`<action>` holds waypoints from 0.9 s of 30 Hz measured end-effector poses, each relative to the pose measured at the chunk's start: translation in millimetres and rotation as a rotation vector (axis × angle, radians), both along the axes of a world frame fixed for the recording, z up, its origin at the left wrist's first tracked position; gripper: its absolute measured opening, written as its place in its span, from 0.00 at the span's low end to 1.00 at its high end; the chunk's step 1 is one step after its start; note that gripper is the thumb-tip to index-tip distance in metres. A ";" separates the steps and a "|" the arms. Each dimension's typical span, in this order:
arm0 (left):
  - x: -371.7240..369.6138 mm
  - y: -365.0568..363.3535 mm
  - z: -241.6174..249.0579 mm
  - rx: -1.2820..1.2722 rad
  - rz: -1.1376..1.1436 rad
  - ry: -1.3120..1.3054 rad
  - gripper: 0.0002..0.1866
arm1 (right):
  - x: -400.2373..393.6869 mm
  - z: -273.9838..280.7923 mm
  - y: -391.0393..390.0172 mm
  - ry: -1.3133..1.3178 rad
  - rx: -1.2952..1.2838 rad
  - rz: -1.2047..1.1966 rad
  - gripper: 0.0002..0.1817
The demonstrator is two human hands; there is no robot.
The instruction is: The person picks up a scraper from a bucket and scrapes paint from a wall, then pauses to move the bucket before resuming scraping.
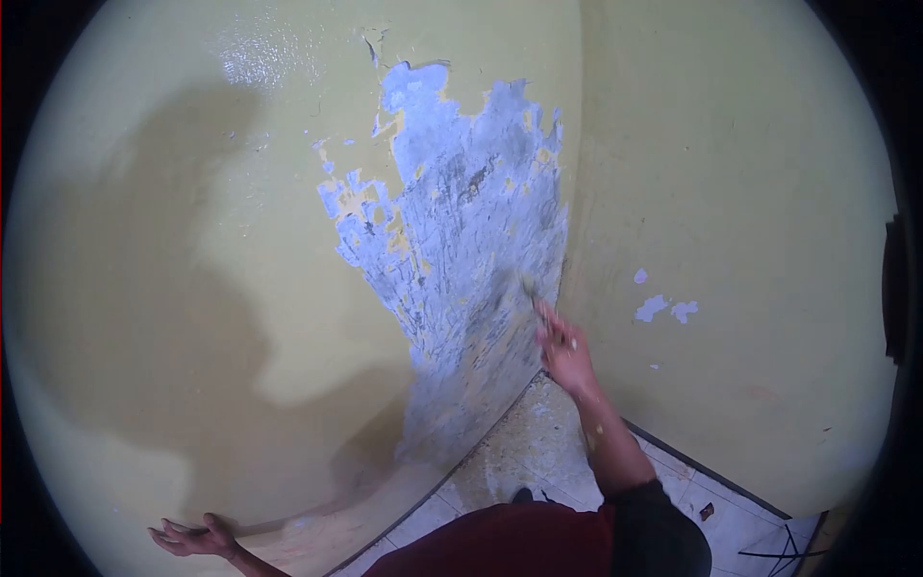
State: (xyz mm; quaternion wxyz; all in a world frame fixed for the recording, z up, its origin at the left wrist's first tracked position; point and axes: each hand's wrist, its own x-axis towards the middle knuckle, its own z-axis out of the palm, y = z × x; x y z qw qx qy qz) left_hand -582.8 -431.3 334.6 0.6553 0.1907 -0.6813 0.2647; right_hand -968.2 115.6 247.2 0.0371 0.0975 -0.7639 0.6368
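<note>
Pale plaster shows in a large scraped patch [461,212] on the yellow-green wall [288,317]. Near the corner, at the patch's lower right, my right hand [565,354] is closed round a thin scraping tool [528,286], blurred by motion, whose tip is at the plaster. Dark scratch marks run over the patch, and ragged paint edges border it. At the lower left my left hand [195,537] is held out with its fingers apart and nothing in it, beside the wall.
Paint flakes and dust lie on the tiled floor [538,447] by the corner. The right-hand wall [731,221] has small bare spots [651,308]. A reddish-brown fragment [707,512] and thin black rods [786,553] are at the lower right. My shadow falls on the left wall.
</note>
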 end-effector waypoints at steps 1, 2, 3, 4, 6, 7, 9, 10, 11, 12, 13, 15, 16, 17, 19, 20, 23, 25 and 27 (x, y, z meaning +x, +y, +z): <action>0.9 -0.1 -0.2 0.007 0.019 0.005 0.49 | -14.5 36.3 -8.5 0.212 0.030 -0.068 0.24; 1.6 0.5 0.1 0.013 0.022 0.003 0.49 | -20.7 78.8 -17.1 0.423 0.060 -0.133 0.24; 0.0 1.1 -0.2 0.020 0.008 0.010 0.49 | -27.5 112.0 -25.2 0.449 0.014 -0.124 0.24; -0.8 1.4 -0.5 0.028 -0.005 0.018 0.49 | -32.5 139.2 -32.5 0.475 -0.031 -0.113 0.24; -1.0 0.0 -1.0 0.039 -0.014 0.022 0.50 | -41.2 180.2 -44.7 0.492 0.016 -0.126 0.23; 0.2 -2.1 -3.2 0.044 -0.026 0.028 0.50 | -42.3 190.0 -47.7 0.511 0.057 -0.145 0.22; 2.5 -8.7 -2.3 0.022 -0.024 0.032 0.51 | -43.6 197.1 -43.0 0.498 0.115 -0.165 0.21; 1.4 -8.5 -2.8 -0.008 -0.025 0.027 0.51 | -45.2 198.3 -39.3 0.475 0.166 -0.190 0.21; -0.8 -6.8 -6.4 0.011 -0.024 0.019 0.51 | -51.2 193.4 -38.1 0.468 0.185 -0.184 0.21; -1.1 -6.1 -7.8 0.041 -0.029 0.041 0.51 | -59.6 183.2 -40.0 0.549 0.103 -0.203 0.21; -0.6 -6.1 -5.4 0.060 -0.038 0.065 0.51 | -61.8 177.6 -43.6 0.630 0.010 -0.228 0.21; -5.9 -4.0 -1.3 0.028 -0.046 0.073 0.51 | -66.3 183.2 -51.0 0.686 0.046 -0.257 0.22; -5.0 -2.6 -1.4 0.027 -0.020 0.072 0.51 | -67.5 184.8 -53.8 0.728 0.085 -0.275 0.22; -2.5 -1.8 -0.8 0.026 0.008 0.062 0.51 | -68.2 183.9 -54.1 0.724 0.088 -0.272 0.22; -6.3 -1.4 -2.5 0.036 0.019 0.071 0.51 | -70.7 184.4 -50.4 0.648 0.153 -0.219 0.20; -4.9 0.2 -3.4 0.040 0.033 0.078 0.51 | -65.6 184.0 -45.8 0.637 0.162 -0.208 0.20; -3.7 -2.1 -2.7 0.021 0.032 0.070 0.51 | -47.2 196.3 -41.6 0.617 -0.015 -0.202 0.19; -2.0 -2.6 -2.2 0.019 0.017 0.063 0.51 | -43.8 201.9 -48.1 0.468 0.189 -0.179 0.19; -6.8 -4.1 -2.6 0.019 0.003 0.071 0.52 | -54.5 195.4 -46.3 0.556 0.131 -0.220 0.19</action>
